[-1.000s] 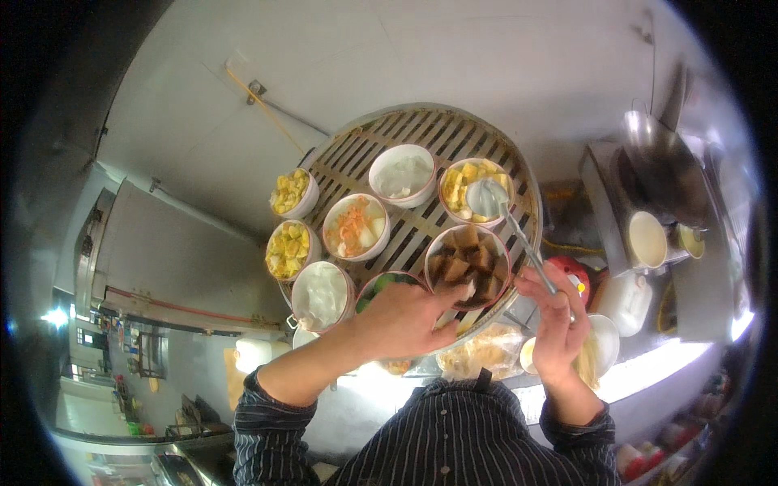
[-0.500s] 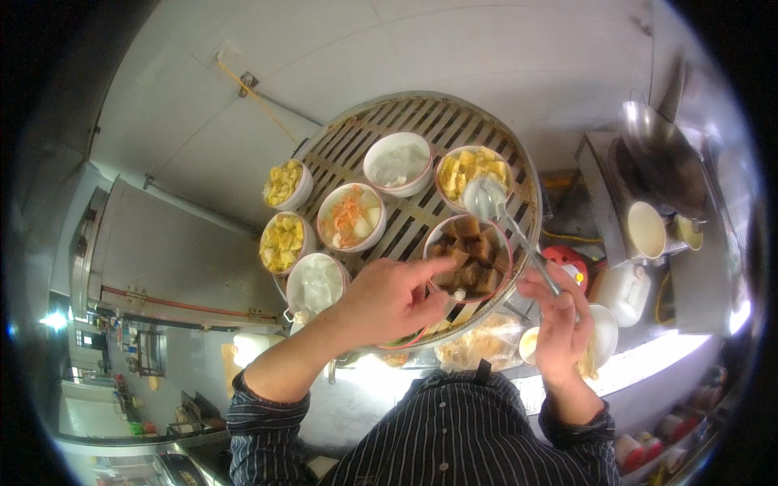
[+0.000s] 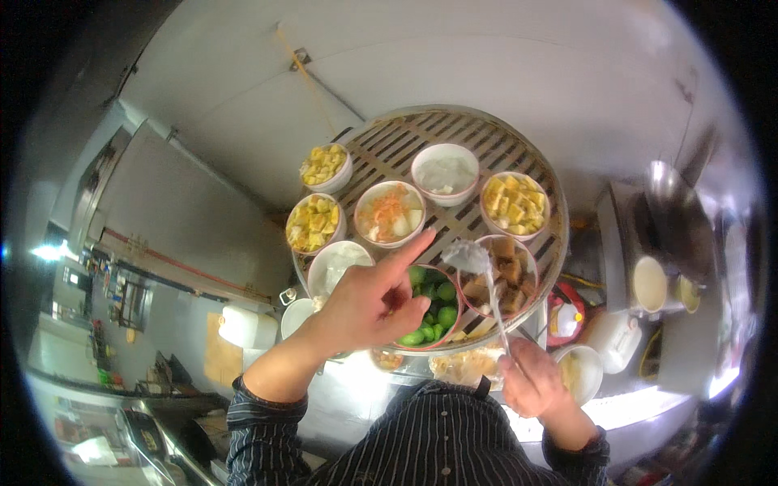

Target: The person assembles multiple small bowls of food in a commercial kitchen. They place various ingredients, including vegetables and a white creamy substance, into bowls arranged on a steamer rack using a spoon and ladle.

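My right hand (image 3: 533, 379) grips the handle of a large metal spoon (image 3: 468, 256), its head held over the left side of a bowl of brown cubes (image 3: 504, 279). My left hand (image 3: 365, 304) holds nothing; its index finger is stretched out, the thumb apart and the other fingers curled. It hovers above a bowl of green round vegetables (image 3: 438, 300), partly hiding it, and a bowl of white pieces (image 3: 334, 267) at its left. Beyond the index finger stands a bowl with orange shreds on pale chunks (image 3: 391, 213).
The bowls stand on a round slatted steamer rack (image 3: 389, 121). Also on it are another bowl of white pieces (image 3: 446, 172) and bowls of yellow chunks (image 3: 515, 205). A wok (image 3: 677, 211) and a white jug (image 3: 612, 340) are at the right.
The spoon has moved left and down, from beside the yellow chunks to over the brown cubes. My left hand remains pointing, and more of the green vegetables now shows. The view has shifted.
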`<state>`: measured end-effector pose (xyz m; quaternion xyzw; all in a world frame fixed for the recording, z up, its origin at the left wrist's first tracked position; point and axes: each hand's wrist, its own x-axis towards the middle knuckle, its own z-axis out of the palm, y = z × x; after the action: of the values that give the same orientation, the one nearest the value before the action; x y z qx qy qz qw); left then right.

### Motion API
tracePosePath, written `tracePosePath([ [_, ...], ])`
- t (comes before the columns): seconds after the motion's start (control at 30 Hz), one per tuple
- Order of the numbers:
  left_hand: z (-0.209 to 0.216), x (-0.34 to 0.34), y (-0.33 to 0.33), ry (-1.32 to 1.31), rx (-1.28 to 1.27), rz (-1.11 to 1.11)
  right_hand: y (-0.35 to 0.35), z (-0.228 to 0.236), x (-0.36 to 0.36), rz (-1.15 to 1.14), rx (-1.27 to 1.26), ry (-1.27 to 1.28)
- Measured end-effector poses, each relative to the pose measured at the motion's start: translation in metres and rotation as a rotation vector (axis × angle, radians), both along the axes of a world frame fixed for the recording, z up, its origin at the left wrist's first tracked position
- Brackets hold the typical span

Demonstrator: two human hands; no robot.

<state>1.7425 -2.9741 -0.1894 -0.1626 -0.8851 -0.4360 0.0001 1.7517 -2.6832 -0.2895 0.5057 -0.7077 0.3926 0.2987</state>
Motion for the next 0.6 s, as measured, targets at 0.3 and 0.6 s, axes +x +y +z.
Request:
tracePosePath([
  [0.3,-0.021,0.047,-0.047,-0.127,0.450,0.082,-0.008,-0.009,-0.002,-0.007,0.217,-0.129],
  [0.6,-0.062,0.085,-0.056,-0.469,0.669,0.057,-0.019,-0.008,-0.006,-0.054,-0.892,-1.052],
])
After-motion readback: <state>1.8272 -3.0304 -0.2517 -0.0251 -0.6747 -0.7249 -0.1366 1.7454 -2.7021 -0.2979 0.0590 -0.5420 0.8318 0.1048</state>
